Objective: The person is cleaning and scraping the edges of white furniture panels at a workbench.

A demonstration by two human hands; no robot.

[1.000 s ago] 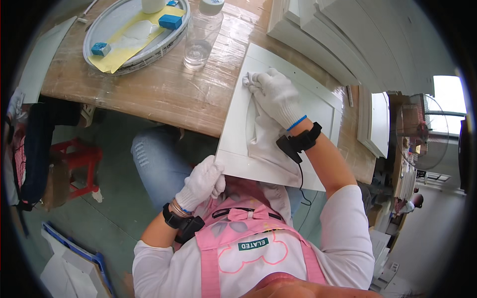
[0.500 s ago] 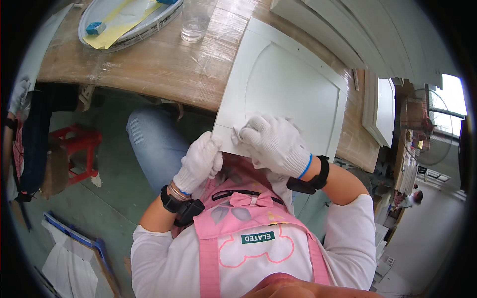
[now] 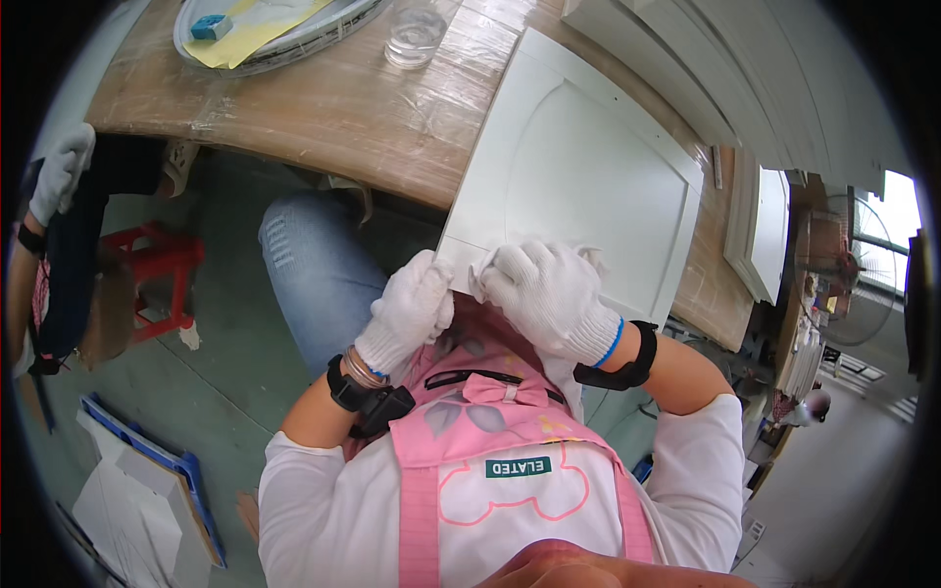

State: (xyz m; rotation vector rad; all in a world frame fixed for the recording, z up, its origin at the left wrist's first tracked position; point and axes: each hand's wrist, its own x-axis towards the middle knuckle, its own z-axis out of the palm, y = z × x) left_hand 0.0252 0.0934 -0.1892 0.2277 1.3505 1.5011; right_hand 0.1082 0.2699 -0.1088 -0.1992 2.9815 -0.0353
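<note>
A white cabinet door panel [image 3: 598,186], with a recessed middle and a curved inner edge, lies partly on the table and juts over its near edge toward my lap. My left hand [image 3: 410,306], in a white knit glove, is closed on the panel's near left corner. My right hand [image 3: 547,294], gloved the same way, is bent over the panel's near edge, just right of the left. From its fingers pokes a crumpled white cloth [image 3: 477,276], mostly hidden by the glove. The palm side of both hands is out of sight.
On the wrapped wooden table [image 3: 323,137] stand a clear cup of liquid [image 3: 416,39] and a round tray [image 3: 284,57] holding a blue block [image 3: 211,26]. White panels [image 3: 676,59] are stacked at right. A co-worker's gloved hand [image 3: 64,171] and a red stool [image 3: 167,265] are at left.
The scene has shifted slightly right in view. My right hand has stayed at the panel's near edge, its fingers turned a little. The co-worker's gloved hand has come further into view.
</note>
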